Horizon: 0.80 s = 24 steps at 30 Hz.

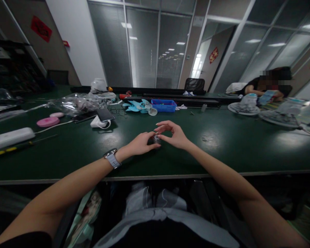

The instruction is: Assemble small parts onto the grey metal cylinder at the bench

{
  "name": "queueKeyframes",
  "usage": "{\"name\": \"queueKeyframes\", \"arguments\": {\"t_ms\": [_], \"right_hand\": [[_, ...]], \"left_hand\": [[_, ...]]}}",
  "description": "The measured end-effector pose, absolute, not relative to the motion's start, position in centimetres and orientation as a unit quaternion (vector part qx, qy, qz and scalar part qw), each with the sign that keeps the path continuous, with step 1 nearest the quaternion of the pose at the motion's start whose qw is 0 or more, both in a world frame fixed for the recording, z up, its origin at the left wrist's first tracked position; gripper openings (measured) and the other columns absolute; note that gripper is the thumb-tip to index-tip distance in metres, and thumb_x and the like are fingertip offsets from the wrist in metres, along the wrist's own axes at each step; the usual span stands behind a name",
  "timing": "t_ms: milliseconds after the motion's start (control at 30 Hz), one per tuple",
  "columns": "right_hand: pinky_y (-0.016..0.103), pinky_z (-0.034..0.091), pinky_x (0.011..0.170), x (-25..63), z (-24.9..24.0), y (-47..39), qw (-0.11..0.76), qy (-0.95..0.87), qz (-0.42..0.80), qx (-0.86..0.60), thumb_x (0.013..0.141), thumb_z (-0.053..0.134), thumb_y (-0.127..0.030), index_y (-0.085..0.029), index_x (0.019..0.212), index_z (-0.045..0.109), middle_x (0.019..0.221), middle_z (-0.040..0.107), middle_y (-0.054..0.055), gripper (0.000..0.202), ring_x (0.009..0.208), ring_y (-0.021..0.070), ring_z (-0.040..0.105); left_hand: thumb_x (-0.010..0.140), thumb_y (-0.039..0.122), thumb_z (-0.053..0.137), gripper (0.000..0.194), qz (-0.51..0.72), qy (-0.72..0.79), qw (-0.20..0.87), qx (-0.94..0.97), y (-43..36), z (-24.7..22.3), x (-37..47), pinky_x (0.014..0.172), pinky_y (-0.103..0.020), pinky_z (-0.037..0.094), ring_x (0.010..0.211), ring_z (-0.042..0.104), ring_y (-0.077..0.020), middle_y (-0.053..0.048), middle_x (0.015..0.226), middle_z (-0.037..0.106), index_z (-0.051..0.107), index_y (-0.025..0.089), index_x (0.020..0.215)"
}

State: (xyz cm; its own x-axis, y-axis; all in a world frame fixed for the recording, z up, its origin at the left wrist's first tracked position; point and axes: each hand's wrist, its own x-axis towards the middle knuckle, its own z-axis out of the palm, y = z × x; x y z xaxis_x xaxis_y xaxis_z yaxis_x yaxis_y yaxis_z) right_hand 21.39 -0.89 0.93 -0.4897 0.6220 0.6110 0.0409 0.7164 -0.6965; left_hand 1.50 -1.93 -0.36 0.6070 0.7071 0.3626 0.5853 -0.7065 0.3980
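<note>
The left hand [142, 143] grasps a small round piece [157, 141], dark-sided with a paler top, between thumb and fingers just above the worktop [170, 163] or on it. The right hand [175, 136] arches over from the other side, thumb and forefinger at the top of the piece, the other fingers raised and loosely bent; the tips are too small and crowded to tell whether they pinch it or merely touch. A watch [112, 158] with a pale strap circles the left wrist. Beyond the hands lie light-blue fan blades [134, 106], just beside a blue tray [165, 108]. To the left, a dark phone [105, 115] rests over a white charger [98, 122], near crumpled clear plastic [76, 103]. Farther left are a pink disc [48, 122], a white power strip [12, 137] and a yellow-handled screwdriver [11, 150]. At the far right, another person [255, 84] leans over the worktop.
</note>
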Motion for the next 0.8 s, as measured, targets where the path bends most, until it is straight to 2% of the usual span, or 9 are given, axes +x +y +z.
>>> {"name": "queueKeyframes", "arguments": {"t_ms": [467,533,667,800], "right_hand": [[0.037,0.052,0.086,21.16,0.54,-0.82,0.443,-0.825,0.262,-0.234,0.079,0.065,-0.019,-0.020,0.116,0.058,0.098,0.069,0.005,0.038,0.088,0.0167,0.065],[0.037,0.052,0.087,21.12,0.48,-0.82,0.447,-0.820,0.269,-0.237,0.077,0.068,-0.021,-0.020,0.116,0.058,0.100,0.069,0.005,0.040,0.087,0.0166,0.065],[0.038,0.053,0.090,21.05,0.45,-0.84,0.457,-0.792,0.333,-0.231,0.079,0.068,-0.029,-0.022,0.119,0.055,0.108,0.069,0.007,0.043,0.093,0.0170,0.067],[0.036,0.055,0.086,21.06,0.50,-0.70,0.474,-0.763,0.364,-0.248,0.082,0.064,-0.034,-0.021,0.115,0.057,0.101,0.071,0.006,0.036,0.095,0.0179,0.067]], "left_hand": [[0.084,0.048,0.058,0.058,0.243,0.369,0.113,0.890,-1.79,-0.44,1.50,0.075,-0.029,0.047,0.089,0.064,-0.0218,-0.008,0.104,0.067,0.047,0.018,0.132],[0.083,0.048,0.058,0.056,0.247,0.369,0.110,0.889,-1.77,-0.52,1.49,0.076,-0.030,0.047,0.089,0.064,-0.0221,-0.008,0.102,0.067,0.049,0.018,0.129],[0.083,0.048,0.058,0.042,0.250,0.371,0.118,0.887,-1.75,-0.53,1.53,0.073,-0.031,0.048,0.083,0.064,-0.0218,-0.008,0.095,0.068,0.060,0.016,0.110],[0.083,0.045,0.060,0.043,0.254,0.362,0.136,0.886,-1.80,-0.39,1.56,0.079,-0.032,0.048,0.090,0.064,-0.0223,-0.008,0.104,0.068,0.058,0.016,0.115]]}}
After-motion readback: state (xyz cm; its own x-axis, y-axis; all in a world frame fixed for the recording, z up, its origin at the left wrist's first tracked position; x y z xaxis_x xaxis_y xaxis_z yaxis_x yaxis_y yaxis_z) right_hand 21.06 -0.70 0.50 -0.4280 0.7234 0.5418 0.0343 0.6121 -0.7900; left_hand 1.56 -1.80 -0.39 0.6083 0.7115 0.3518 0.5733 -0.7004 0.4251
